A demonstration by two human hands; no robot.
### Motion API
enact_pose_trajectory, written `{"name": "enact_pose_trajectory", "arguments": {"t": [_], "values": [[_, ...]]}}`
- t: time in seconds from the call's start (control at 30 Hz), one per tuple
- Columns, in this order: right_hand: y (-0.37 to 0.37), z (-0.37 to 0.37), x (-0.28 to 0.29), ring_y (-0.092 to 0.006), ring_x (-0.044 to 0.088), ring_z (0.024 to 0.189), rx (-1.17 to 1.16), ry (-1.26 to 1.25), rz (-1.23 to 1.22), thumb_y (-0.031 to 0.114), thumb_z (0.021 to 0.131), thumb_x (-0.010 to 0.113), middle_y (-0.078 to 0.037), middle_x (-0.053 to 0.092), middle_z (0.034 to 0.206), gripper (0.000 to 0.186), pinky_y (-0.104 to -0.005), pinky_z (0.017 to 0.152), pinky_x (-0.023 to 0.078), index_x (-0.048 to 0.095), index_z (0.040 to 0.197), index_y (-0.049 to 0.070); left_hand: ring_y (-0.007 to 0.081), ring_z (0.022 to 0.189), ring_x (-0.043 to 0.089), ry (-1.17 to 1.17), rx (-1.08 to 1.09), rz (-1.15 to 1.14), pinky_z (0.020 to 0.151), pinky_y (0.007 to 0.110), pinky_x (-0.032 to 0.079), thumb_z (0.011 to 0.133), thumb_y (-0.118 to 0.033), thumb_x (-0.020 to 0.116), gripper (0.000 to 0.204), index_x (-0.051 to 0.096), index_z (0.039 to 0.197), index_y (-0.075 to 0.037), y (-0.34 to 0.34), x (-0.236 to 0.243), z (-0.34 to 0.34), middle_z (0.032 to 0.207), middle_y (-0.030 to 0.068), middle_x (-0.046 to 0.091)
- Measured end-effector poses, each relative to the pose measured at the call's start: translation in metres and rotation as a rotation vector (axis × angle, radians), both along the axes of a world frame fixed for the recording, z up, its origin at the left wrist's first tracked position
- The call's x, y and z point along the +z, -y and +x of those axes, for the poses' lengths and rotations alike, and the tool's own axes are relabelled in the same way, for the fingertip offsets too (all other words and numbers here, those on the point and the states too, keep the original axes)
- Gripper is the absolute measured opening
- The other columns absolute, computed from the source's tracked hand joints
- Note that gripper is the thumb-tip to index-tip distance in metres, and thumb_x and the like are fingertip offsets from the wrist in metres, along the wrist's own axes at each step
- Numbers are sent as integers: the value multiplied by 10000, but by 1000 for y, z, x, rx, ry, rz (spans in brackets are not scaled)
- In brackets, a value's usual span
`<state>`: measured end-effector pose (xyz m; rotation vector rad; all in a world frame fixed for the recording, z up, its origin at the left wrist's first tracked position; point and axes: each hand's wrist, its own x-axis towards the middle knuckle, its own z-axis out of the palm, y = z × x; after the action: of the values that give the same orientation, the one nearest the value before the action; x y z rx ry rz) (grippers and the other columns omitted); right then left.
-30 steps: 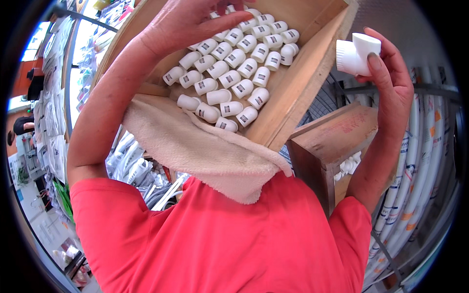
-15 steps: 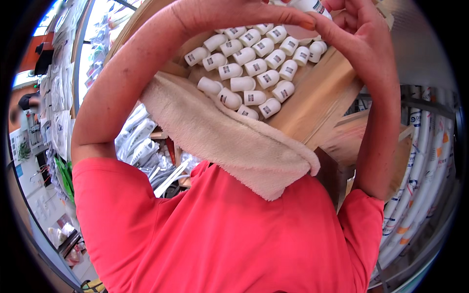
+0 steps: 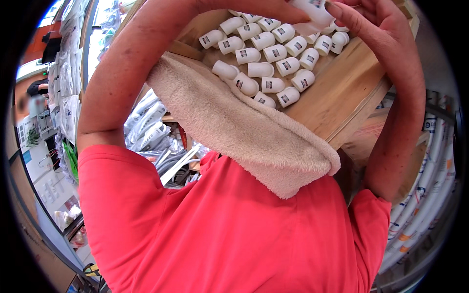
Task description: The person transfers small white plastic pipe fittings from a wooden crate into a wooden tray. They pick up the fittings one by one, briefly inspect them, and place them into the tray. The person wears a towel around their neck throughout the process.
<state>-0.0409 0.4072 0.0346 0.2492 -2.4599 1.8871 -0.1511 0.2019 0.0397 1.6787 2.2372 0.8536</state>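
Observation:
A white plastic pipe fitting (image 3: 316,13) with a dark label is between my hands at the top edge. My left hand (image 3: 273,9) is partly cut off there, its thumb reaching along the fitting's near side. The thumb of my right hand (image 3: 373,19) presses against the fitting's label side, its other fingers curled behind. Below them, several similar white fittings (image 3: 263,69) with rounded ends and small labels lie in rows in a wooden box (image 3: 337,93). A beige fleecy cloth (image 3: 249,127) is draped over the box's near edge, against my red shirt.
Left of the box, plastic-wrapped goods (image 3: 146,127) and grey and white strips lie low down. Packaged items (image 3: 71,102) hang on a rack at far left. Long white pipes (image 3: 425,195) stand on the right. Another person (image 3: 36,93) is in the far left background.
The view has shifted, so the box and cloth sit further right and higher. Both hands are still at the fitting, my right thumb now lying against its label side.

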Motion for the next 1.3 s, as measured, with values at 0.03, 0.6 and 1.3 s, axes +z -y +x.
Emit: {"name": "enact_pose_trajectory", "arguments": {"t": [0.03, 0.6, 1.3], "values": [[1, 1, -1, -90, 657, 840, -14, -12, 6, 60, 926, 761, -44, 665, 954, 609, -214, 726, 530, 467, 1445, -60, 310, 865, 696, -41, 9, -36, 758, 390, 557, 792, -150, 789, 342, 592, 1046, -31, 3, -2, -1, 936, 166, 691], [7, 11, 8, -70, 624, 782, -76, -102, 220, 93, 938, 722, -19, 669, 872, 326, -214, 700, 512, 658, 1214, -70, 361, 1053, 682, -117, 175, -1080, 929, 431, 533, 736, -166, 756, 434, 664, 1145, -55, 54, -39, 4, 1092, 158, 724], [-7, 10, 2, -54, 621, 752, -35, -143, 156, 113, 952, 717, -14, 669, 851, 281, -195, 662, 501, 666, 1169, -59, 378, 978, 697, -112, 38, -1279, 853, 474, 546, 755, -174, 766, 318, 679, 1032, -44, 58, -85, -3, 1014, 186, 727]]}}
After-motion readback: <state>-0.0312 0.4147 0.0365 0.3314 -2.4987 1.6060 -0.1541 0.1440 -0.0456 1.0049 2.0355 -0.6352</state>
